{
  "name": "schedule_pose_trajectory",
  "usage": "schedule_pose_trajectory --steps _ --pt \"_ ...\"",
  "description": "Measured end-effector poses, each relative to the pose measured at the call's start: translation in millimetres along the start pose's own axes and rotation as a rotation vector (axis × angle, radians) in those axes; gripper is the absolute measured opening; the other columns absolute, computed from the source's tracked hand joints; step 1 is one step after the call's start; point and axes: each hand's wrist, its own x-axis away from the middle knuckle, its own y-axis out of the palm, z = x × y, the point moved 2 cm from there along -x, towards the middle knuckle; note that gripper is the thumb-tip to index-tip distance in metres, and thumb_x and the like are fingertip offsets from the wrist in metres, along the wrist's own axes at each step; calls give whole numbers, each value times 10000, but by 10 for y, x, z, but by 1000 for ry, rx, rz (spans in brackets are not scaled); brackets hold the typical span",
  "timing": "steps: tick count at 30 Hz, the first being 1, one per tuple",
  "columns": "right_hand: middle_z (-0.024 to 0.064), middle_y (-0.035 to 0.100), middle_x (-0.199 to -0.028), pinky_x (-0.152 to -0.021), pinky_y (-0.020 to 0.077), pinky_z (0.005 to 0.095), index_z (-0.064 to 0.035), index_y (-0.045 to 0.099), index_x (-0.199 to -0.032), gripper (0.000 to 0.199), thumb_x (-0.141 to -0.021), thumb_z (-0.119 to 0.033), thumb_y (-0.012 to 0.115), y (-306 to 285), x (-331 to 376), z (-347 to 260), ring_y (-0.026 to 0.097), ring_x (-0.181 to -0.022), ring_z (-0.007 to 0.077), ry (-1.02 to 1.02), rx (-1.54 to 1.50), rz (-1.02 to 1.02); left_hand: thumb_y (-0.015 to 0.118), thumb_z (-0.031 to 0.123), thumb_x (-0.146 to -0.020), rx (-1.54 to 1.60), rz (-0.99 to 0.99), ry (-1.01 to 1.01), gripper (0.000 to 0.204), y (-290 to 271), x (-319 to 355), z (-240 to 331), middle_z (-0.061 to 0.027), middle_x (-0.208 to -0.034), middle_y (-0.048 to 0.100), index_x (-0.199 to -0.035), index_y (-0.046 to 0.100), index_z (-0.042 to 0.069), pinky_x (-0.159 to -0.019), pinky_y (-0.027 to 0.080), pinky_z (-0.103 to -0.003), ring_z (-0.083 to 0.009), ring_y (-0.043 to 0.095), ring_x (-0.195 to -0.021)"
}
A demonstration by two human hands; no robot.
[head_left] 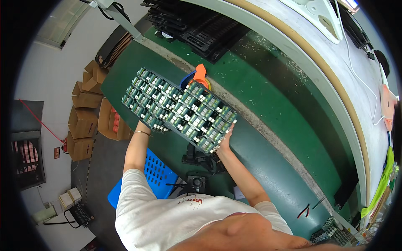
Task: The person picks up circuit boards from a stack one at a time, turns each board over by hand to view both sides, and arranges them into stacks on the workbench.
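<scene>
So, one tray (180, 109) here, black, packed with small green-and-silver cylinders standing in rows, way too many and too small to count properly. It's held up tilted over the green belt (268, 167), one hand on each end. Left hand (143, 124) is mostly hidden under the tray's near-left edge, so you only see the wrist, with one thin bracelet (143, 132) on it; it looks like it's gripping the edge from below. Right hand (226, 140) is pressed against the tray's right end, fingers wrapped on the rim.

Just behind the tray, one orange thing (200, 74) and one blue piece (186, 80) poke out, touching or nearly touching it, can't tell which. Farther back on the belt there's a stack of empty black trays (209, 31), several, count unclear. Down below the arms: one blue crate (157, 173) and one small black fan (195, 183). Off to the left on the floor, about five cardboard boxes (86, 113) piled together. At the lower right, another bunch of cylinders (331, 232) sits near the belt's edge.
</scene>
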Motion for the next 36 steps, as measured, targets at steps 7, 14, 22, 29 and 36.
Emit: schedule_pose_trajectory --steps 7,14,22,29,36 --pt "193 405 -1307 -1011 230 369 -7 293 -1360 637 -939 -483 253 484 -81 110 338 -1202 310 -143 163 126 224 644 -849 -1585 42 164 713 -389 -333 472 -26 -1506 156 -1440 210 245 -1104 76 -532 -291 124 -1382" --pt "198 332 -1375 -1039 182 378 12 280 -1358 666 -936 -502 243 965 -104 118 302 -1227 331 -169 223 199 284 613 -848 -2521 209 208 692 -366 -560 688 -53 -1494 194 -1421 274 225 -1112 104 -500 -300 142 -1376" --pt "184 285 -1401 -1054 161 374 -7 241 -1381 692 -932 -533 255 1543 -191 233 276 -1247 319 -124 213 158 238 640 -845 -2460 490 360 695 -585 -958 1030 -43 -1490 206 -1424 256 256 -1110 93 -515 -301 167 -1370" --pt "224 263 -1398 -1059 161 398 11 212 -1379 680 -936 -500 279 1938 -96 235 262 -1252 350 -97 193 125 280 611 -859 -1945 342 771 659 -2025 -1818 1412 -48 -1477 238 -1413 283 254 -1102 143 -505 -290 211 -1354" --pt "233 260 -1394 -1057 171 405 4 206 -1384 689 -932 -508 297 2036 -218 243 276 -1243 352 -76 186 115 289 597 -869 -2477 676 449 646 -1578 -1796 1377 -45 -1474 251 -1419 265 257 -1090 199 -464 -268 260 -1333"
